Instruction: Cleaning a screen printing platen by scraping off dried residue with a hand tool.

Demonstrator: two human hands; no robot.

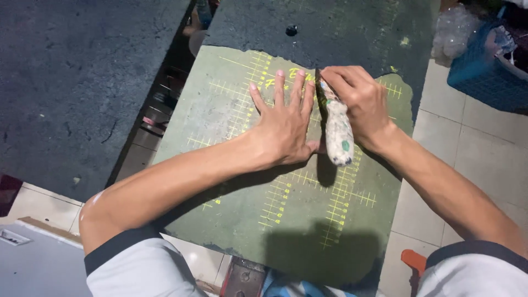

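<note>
My left hand (284, 125) lies flat, fingers spread, on a worn green cutting mat (231, 115) with yellow grid lines. My right hand (357, 102) grips a knife by its paint-spattered wrapped handle (338, 135), with the blade tip pressed down onto the mat just right of my left fingertips. The blade itself is mostly hidden by my fingers. The mat lies on a dark rough work table (330, 27).
A second dark table top (71, 82) stands to the left across a narrow gap. A blue plastic crate (484, 71) and clear plastic bags (454, 33) sit on the tiled floor at upper right. An orange object (412, 258) shows near my right sleeve.
</note>
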